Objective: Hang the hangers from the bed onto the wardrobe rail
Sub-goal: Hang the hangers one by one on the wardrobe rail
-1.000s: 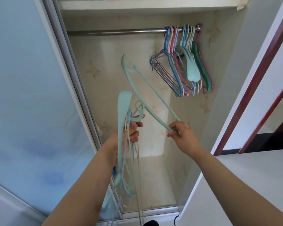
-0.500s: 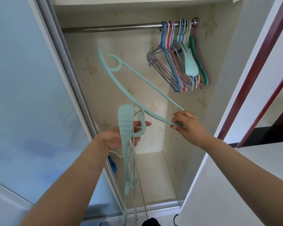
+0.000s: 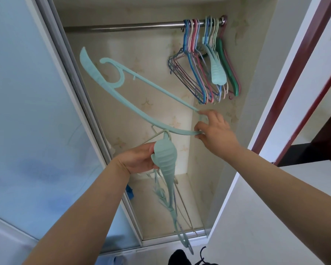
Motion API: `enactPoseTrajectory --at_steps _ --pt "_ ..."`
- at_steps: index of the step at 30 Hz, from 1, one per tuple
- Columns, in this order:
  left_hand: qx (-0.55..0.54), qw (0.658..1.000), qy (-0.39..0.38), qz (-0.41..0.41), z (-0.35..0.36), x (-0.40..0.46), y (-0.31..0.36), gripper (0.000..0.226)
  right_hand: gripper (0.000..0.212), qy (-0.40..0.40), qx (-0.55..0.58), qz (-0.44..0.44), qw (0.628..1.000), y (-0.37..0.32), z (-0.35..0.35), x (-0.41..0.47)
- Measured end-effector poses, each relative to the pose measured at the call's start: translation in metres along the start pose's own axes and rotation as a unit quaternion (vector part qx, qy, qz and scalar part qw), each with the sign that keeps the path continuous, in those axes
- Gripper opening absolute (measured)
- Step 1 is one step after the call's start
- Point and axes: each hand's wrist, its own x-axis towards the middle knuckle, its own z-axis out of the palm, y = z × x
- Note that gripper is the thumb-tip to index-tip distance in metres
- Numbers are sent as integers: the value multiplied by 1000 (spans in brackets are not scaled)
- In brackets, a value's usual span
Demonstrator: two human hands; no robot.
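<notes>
A person stood before the open wardrobe, the right hand [image 3: 215, 133] pinching one end of a pale-green hanger [image 3: 134, 106], fingers and thumb closed round its tip. The hanger lay tilted across the opening, its hook [image 3: 113, 73] pointing up and left, well below the wardrobe rail [image 3: 122, 27] and not touching it. Over the preceding second it had swung from nearly upright, close to the left hand, to this longer, flatter slant, with the hook end travelling leftward toward the sliding door [image 3: 36, 111]. It had also come clear of the bundle (half a second before, it was still crossing the bundle's top).

The left hand [image 3: 139, 159] gripped the remaining hangers [image 3: 165, 169], fingers curled round the broad shoulder of a matching green one, the rest trailing down toward the wardrobe floor [image 3: 187, 199]. How many were left in that bundle could not be counted.

A cluster of hung hangers [image 3: 204, 69] in blue, pink, cream and green was crowded at the rail's right end; the rail's left stretch was bare.

The separation suggested that one hanger was now free to be hung, though its hook faced away from the rail and would likely need turning and lifting before it could catch.
</notes>
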Motion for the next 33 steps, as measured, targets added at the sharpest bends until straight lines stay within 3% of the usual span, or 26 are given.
enactPoseTrajectory --at_steps 2,4,5,7,10,13,14,15,16,20,23,25,28,31,33 --pt "1 1000 -3 3 6 5 3 32 20 6 -21 92 996 -12 -3 0" --pt "10 1000 -7 12 10 14 2 29 23 -93 -12 167 982 -21 -6 1" --pt "32 999 -5 17 12 18 1 28 21 -146 26 192 970 -23 -5 1" --pt "67 998 0 22 16 24 -2 26 10 -192 229 255 920 -25 -1 2" --pt "46 999 10 14 18 29 -4 30 17 -158 521 317 777 -23 3 1" --pt "44 999 -10 22 21 28 -2 28 24 -99 772 335 531 -19 -8 1" --pt "51 998 -10 20 23 29 -2 27 24 -88 814 332 469 -18 -14 1" --pt "69 998 4 8 24 30 -1 30 25 -77 832 328 440 -19 -19 2" --pt "100 995 29 0 25 32 -1 34 26 -64 834 326 441 -20 -23 2" --pt "173 978 116 -3 25 37 -5 28 38 22 785 309 536 -18 -33 7" --pt "194 949 247 6 32 41 -10 22 41 70 752 325 569 -14 -40 9" --pt "196 924 326 22 43 45 -12 5 41 97 740 348 567 -14 -42 12" --pt "208 910 350 74 52 48 -18 27 41 128 733 386 546 -12 -45 19" --pt "165 912 366 82 45 49 -27 60 42 141 705 395 572 -7 -47 24" --pt "141 911 375 97 45 49 -30 56 40 151 704 391 573 -9 -46 25"
